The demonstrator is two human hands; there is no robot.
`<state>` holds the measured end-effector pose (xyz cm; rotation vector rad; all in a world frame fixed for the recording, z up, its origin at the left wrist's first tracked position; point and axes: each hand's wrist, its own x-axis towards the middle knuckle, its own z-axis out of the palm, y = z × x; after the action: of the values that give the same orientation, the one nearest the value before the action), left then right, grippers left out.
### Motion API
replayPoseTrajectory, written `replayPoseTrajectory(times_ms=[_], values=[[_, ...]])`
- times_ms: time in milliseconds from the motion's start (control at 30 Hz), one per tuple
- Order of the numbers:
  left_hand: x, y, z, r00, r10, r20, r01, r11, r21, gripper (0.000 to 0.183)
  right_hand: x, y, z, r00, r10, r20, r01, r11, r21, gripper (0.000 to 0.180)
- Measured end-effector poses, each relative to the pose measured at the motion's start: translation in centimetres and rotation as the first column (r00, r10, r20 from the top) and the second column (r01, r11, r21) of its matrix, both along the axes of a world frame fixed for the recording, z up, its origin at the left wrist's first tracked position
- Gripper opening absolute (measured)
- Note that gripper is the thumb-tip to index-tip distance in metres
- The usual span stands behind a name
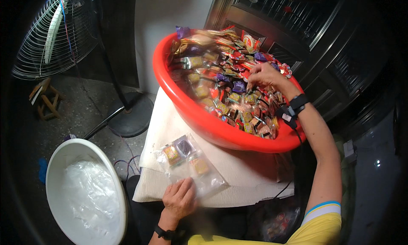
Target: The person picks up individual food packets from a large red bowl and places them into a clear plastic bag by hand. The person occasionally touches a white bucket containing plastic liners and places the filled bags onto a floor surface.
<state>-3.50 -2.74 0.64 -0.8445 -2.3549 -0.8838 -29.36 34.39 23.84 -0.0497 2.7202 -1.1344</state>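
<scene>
My left hand [180, 195] grips the near edge of a clear plastic bag [207, 185] above a cloth-covered stand. Several small wrapped sweets show in the bag, among them a dark purple one [184, 147] and two yellowish ones. Over the right part of a big red plastic basin [191, 112] is my right hand [266, 76], fingers pointing down among the packets. Whether it pinches one is hidden. The basin is heaped with wrapped sweets [234, 98] in yellow, red, purple and brown; a purple packet [239, 86] lies just left of my right fingertips.
At lower left stands a white basin [118, 194] with clear plastic bags [91, 190] in it. A pedestal fan [57, 34] and a small wooden stool [49, 100] are farther left. White cloth [162, 117] covers the stand. Behind the red basin is a dark metal door [296, 31].
</scene>
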Motion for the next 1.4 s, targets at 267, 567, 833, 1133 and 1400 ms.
replayPoseTrajectory(times_ms=[267,567,833,1133,1400], values=[[0.5,-0.6,0.4,0.998,-0.018,0.053,0.016,0.999,0.034,0.049,16.4,-8.1,5.4,0.953,0.076,-0.294,-0.168,0.938,-0.302,0.039],[3.6,0.7,0.2,0.979,0.203,-0.010,-0.199,0.968,0.156,0.028,32.3,-14.1,-11.1,0.972,-0.146,-0.185,-0.022,0.723,-0.691,0.038],[4.1,1.2,-0.4,0.989,0.140,0.045,-0.147,0.950,0.274,0.023,35.3,-19.0,-20.1,0.894,-0.411,-0.176,0.130,0.616,-0.777,0.035],[4.4,2.0,-0.1,0.989,0.144,0.023,-0.143,0.935,0.325,0.027,32.6,-22.3,-23.8,0.808,-0.539,-0.238,0.161,0.591,-0.791,0.039],[4.6,1.9,-0.2,0.994,0.102,0.038,-0.109,0.928,0.357,0.032,32.9,-21.1,-21.6,0.804,-0.077,-0.589,0.105,0.994,0.012,0.032]])
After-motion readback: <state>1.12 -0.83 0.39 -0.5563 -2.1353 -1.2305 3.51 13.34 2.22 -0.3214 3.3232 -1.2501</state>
